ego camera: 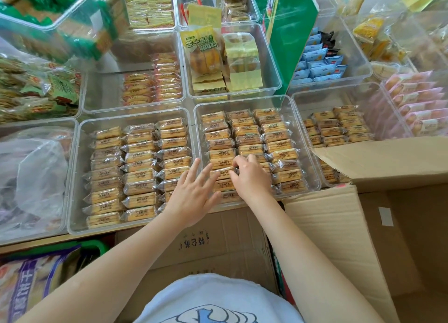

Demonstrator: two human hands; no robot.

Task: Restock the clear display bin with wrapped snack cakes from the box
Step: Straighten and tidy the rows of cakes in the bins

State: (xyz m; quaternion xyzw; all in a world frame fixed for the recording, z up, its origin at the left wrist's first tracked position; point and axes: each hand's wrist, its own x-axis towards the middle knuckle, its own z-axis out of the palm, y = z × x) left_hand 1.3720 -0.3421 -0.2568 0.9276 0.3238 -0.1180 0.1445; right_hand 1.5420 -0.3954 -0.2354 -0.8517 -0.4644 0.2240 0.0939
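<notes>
green carton, blue packets, pink-wrapped rolls, crumpled plastic bag

Head-worn wide-angle view, looking forward and steeply down, close over clear bins and an open box.

Box interior cut off at right; wrapper print too small.

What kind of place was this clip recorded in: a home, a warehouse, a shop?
Most likely a shop's snack section. Clear bins sit edge to edge, each holding one kind of wrapped snack; an open cardboard box stands at the right, and both hands, left hand and right hand, are at the wrapped cakes in one bin.
</notes>
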